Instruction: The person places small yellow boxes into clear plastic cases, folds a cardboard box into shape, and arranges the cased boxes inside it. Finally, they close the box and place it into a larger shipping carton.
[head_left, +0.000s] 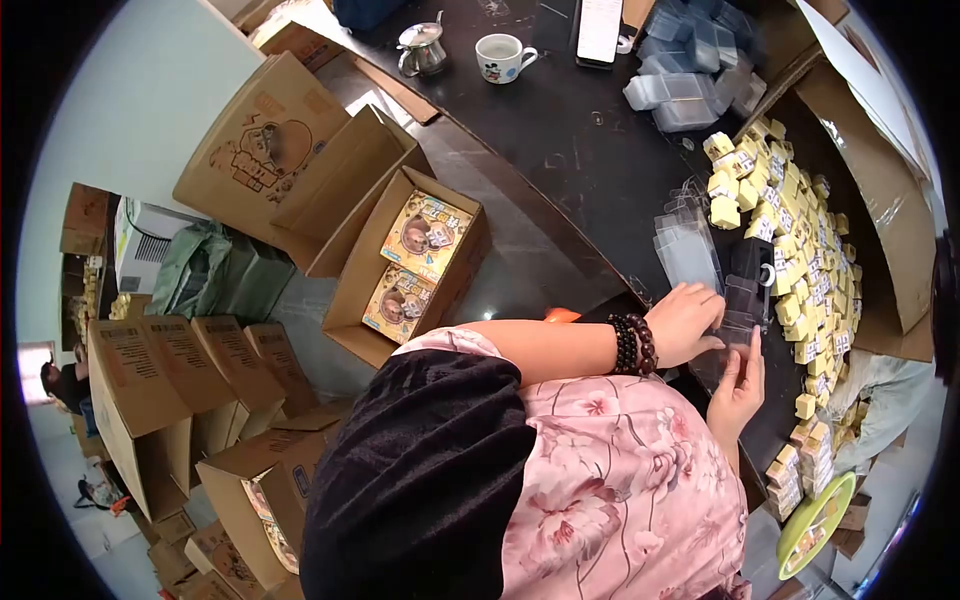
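Observation:
My left hand (685, 325), with dark bead bracelets at its wrist, has its fingers curled and pinched at the near end of a clear plastic box (738, 322). On the other side, my right hand (738, 388) grips the same clear plastic, thumb and forefinger at its edge. Flat clear plastic pieces (686, 250) lie on the black table (560, 130) just beyond my left hand. To the right of the hands is a long pile of small yellow blocks (800, 270) with printed faces.
A mug (500, 60), metal pot (422, 50), phone (598, 35) and stacked clear boxes (685, 95) stand on the table. An open carton (350, 290) holds printed boxes at the left. More cartons (140, 390) are beyond. A green basket (815, 525) is at lower right.

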